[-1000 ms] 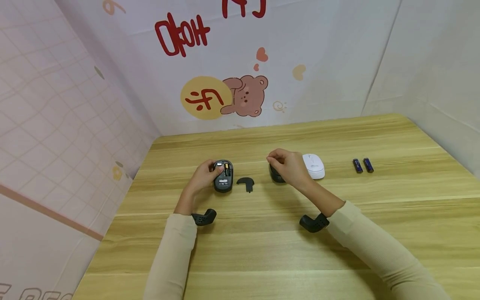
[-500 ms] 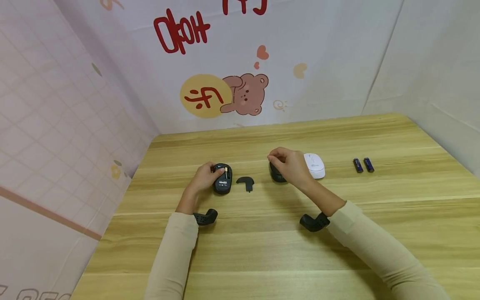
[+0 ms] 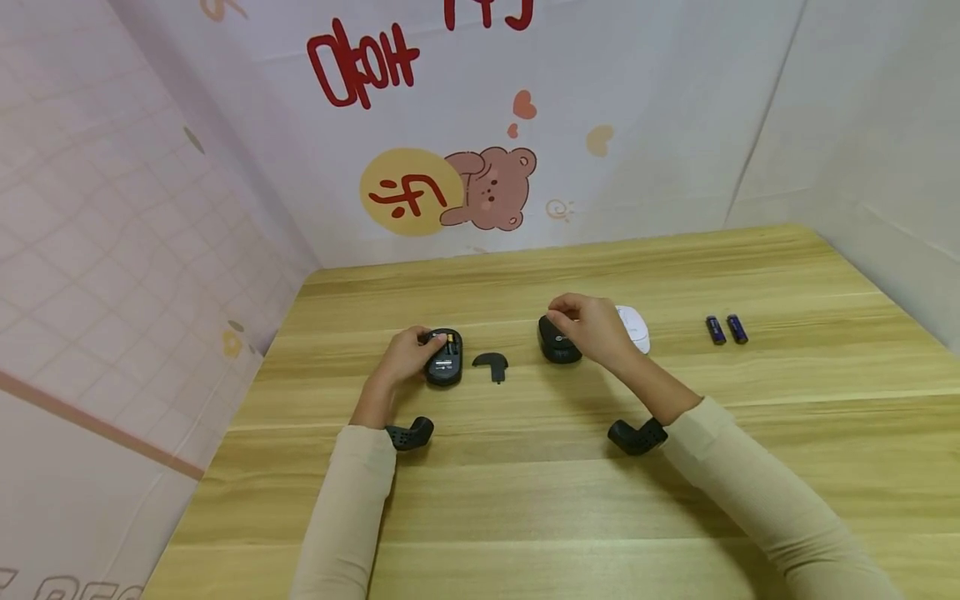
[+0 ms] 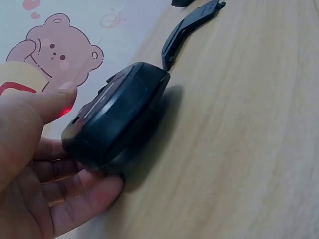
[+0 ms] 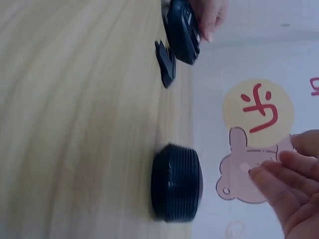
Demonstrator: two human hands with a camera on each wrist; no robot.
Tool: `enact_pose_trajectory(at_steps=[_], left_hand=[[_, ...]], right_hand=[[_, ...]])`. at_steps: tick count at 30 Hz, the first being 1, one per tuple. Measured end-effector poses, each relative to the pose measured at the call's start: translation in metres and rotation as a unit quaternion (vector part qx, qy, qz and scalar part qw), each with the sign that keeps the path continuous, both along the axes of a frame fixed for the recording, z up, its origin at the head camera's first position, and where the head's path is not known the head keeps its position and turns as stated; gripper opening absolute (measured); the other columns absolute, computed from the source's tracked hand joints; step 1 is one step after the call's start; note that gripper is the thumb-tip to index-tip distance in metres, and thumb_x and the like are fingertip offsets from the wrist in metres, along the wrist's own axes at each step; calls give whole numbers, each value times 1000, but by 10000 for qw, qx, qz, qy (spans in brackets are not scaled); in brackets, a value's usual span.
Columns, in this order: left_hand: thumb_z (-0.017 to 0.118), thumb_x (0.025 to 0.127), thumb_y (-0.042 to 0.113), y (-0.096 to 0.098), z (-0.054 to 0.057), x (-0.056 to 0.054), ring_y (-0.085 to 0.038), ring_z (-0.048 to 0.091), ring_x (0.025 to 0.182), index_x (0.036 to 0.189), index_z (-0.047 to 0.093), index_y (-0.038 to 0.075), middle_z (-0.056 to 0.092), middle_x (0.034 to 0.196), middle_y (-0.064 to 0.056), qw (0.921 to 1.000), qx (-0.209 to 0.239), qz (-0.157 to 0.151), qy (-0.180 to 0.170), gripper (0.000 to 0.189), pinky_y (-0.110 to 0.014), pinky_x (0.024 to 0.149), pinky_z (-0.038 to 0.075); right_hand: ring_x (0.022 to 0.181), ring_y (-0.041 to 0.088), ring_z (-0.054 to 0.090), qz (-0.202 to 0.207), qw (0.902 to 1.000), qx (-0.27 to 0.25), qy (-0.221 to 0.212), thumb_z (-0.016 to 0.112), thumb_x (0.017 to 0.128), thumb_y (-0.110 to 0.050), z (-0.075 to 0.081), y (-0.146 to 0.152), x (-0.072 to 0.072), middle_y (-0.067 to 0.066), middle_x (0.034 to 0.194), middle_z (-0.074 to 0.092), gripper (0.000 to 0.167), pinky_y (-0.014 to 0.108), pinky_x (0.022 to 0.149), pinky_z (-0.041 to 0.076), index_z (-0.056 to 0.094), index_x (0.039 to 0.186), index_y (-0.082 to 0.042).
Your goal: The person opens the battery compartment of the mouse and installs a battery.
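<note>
My left hand [image 3: 407, 357] grips a black computer mouse [image 3: 444, 368] turned underside up, fingers beneath and thumb over its battery bay. A gold-topped battery [image 3: 450, 338] shows in that bay beside the thumb. In the left wrist view the mouse [image 4: 122, 114] tilts over the table, with a red glow at the thumb tip. Just right of it lies the black battery cover [image 3: 492, 363]. My right hand [image 3: 596, 332] hovers over a second black mouse [image 3: 558, 346]; in the right wrist view its fingers [image 5: 294, 181] are loosely bent, with nothing seen between them.
A white mouse [image 3: 637, 329] sits behind the right hand, partly hidden by it. Two dark blue batteries [image 3: 726, 330] lie farther right on the wooden table [image 3: 495, 492]. A printed white cloth [image 3: 637, 200] hangs along the back edge.
My right hand has shifted slightly right, uncovering more of the second black mouse. The left hand has lowered the held mouse a little, its thumb still over the battery bay.
</note>
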State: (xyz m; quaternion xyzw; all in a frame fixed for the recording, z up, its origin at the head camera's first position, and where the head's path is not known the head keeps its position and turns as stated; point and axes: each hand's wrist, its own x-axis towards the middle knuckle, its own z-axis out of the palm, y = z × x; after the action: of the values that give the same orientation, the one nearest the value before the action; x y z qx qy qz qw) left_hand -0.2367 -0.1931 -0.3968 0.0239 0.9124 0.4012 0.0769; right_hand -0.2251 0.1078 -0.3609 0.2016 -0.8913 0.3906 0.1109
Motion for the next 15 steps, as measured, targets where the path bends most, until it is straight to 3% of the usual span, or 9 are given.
enact_pose_trajectory(at_steps=[3, 6, 9, 12, 15], left_hand=[[50, 96, 35, -1, 2, 0, -33, 55, 101, 128, 47, -8, 54, 119, -26, 9997, -223, -26, 124, 54, -37, 73, 52], [50, 95, 38, -1, 4, 0, -34, 51, 111, 129, 46, -7, 53, 122, -24, 9984, -513, 16, 239, 57, -42, 90, 44], [49, 95, 41, 0, 8, 0, -34, 49, 114, 130, 45, -7, 53, 123, -22, 9938, -986, 133, 489, 60, -47, 94, 40], [50, 94, 42, 7, 14, 2, -35, 46, 116, 131, 45, -6, 51, 124, -21, 9846, -1454, 322, 914, 61, -50, 93, 39], [50, 94, 42, 19, 22, 4, -36, 41, 120, 132, 44, -6, 47, 129, -21, 9761, -1683, 312, 1338, 62, -51, 96, 36]], right_hand=[[92, 28, 64, -24, 9995, 139, -289, 59, 92, -18, 1, 6, -3, 13, 99, 68, 24, 40, 72, 53, 66, 107, 1], [95, 29, 63, -8, 9984, 292, -478, 58, 92, -18, 2, 12, -5, 15, 102, 67, 28, 42, 75, 52, 64, 110, 3], [99, 32, 61, 22, 9963, 538, -673, 59, 92, -18, 2, 17, -7, 18, 106, 65, 32, 43, 78, 51, 61, 114, 5], [104, 35, 58, 60, 9923, 803, -941, 61, 91, -18, 1, 22, -9, 22, 113, 61, 38, 46, 82, 49, 58, 119, 6], [107, 37, 55, 118, 9877, 1065, -1137, 64, 88, -19, 0, 24, -10, 24, 118, 57, 45, 48, 84, 48, 53, 124, 7]])
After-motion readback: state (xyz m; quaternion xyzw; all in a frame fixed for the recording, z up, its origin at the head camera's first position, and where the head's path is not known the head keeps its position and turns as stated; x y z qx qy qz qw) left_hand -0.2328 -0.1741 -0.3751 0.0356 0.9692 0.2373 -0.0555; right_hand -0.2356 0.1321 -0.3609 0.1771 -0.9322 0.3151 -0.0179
